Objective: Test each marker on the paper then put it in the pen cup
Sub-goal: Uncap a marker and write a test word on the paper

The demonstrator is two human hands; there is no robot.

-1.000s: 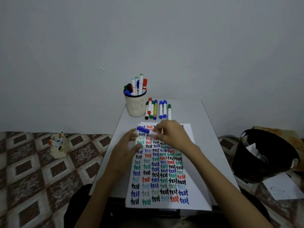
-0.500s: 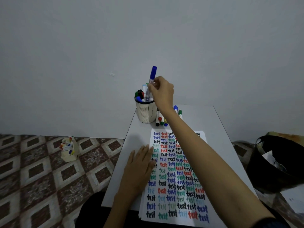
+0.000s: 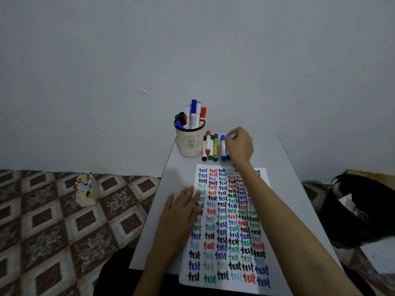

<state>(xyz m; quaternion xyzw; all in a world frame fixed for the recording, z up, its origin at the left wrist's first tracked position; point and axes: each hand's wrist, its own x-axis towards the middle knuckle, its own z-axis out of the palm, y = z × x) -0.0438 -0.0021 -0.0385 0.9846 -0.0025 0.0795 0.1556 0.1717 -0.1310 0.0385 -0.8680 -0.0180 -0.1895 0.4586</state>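
The right hand (image 3: 239, 147) curls its fingers over the rightmost blue marker (image 3: 228, 136) of the row at 3 o'clock from the pen cup (image 3: 189, 144). The left hand (image 3: 183, 210) lies flat, fingers straight, on the paper (image 3: 264, 175) at 7 o'clock from that marker.

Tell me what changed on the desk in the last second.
The right hand let go of the blue marker into the pen cup, then moved right to the loose markers, touching one. The left hand lowered flat onto the paper's edge. The paper and pen cup stayed put.
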